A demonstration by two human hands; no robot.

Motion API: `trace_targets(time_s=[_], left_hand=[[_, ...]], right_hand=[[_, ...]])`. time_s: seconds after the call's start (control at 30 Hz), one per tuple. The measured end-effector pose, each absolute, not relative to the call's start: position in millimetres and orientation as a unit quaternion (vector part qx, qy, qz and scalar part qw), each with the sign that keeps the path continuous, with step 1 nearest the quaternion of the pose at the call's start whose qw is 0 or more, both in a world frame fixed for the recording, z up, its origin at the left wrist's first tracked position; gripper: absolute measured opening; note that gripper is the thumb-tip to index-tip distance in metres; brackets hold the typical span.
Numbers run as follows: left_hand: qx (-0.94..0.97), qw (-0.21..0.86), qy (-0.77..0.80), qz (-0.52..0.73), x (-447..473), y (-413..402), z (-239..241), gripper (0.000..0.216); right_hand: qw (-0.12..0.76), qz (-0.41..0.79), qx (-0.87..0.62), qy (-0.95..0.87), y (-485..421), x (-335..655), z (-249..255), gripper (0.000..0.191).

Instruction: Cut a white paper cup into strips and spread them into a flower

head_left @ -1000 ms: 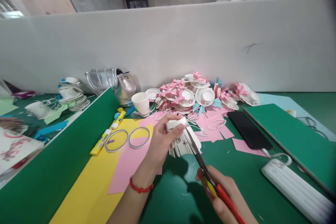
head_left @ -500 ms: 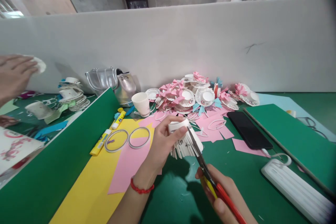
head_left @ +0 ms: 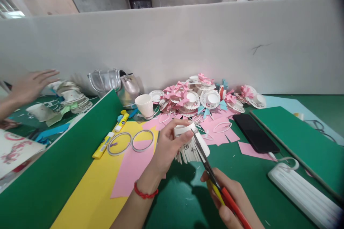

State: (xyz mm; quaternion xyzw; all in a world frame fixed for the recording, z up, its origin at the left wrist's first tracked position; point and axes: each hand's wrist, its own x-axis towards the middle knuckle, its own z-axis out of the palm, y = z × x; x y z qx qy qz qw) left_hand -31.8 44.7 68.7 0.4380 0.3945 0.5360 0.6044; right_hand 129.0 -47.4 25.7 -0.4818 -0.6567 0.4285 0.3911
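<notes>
A white paper cup (head_left: 190,149), its side slit into thin strips along the left, is pinched between the thumb and fingers of my left hand (head_left: 172,139). My right hand (head_left: 228,193) is closed round the red and yellow handles of a pair of scissors (head_left: 208,166). The scissor blades lie along the uncut part of the cup's side, their tips close to my left thumb. Both hands are above the green table (head_left: 177,204). A red braided bracelet (head_left: 146,195) circles my left wrist.
Behind the cup lies a heap of pink-bowed paper-cup crafts (head_left: 188,96) and a whole paper cup (head_left: 144,106). Glue sticks (head_left: 103,145), two rings and coloured paper (head_left: 91,186) lie left; a phone (head_left: 255,133) and power strip (head_left: 303,193) lie right. Beyond the green divider (head_left: 67,150) is another person's hand (head_left: 32,86).
The other person's hand has moved down and right to the stacked cups, and the white piece it held no longer shows in it. My hands, cup and scissors have barely shifted.
</notes>
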Motion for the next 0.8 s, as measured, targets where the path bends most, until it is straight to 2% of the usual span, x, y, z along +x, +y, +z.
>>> trace_targets(time_s=[0.43,0.8], left_hand=[[0.466,0.585,0.403,0.527,-32.2,45.1,69.0,0.021],[0.467,0.587,0.39,0.534,-32.2,46.0,71.7,0.02]], right_hand=[[0.391,0.418,-0.501,-0.649,-49.7,129.9,22.9,0.06],[0.392,0.409,-0.507,-0.649,-50.1,129.2,23.4,0.06]])
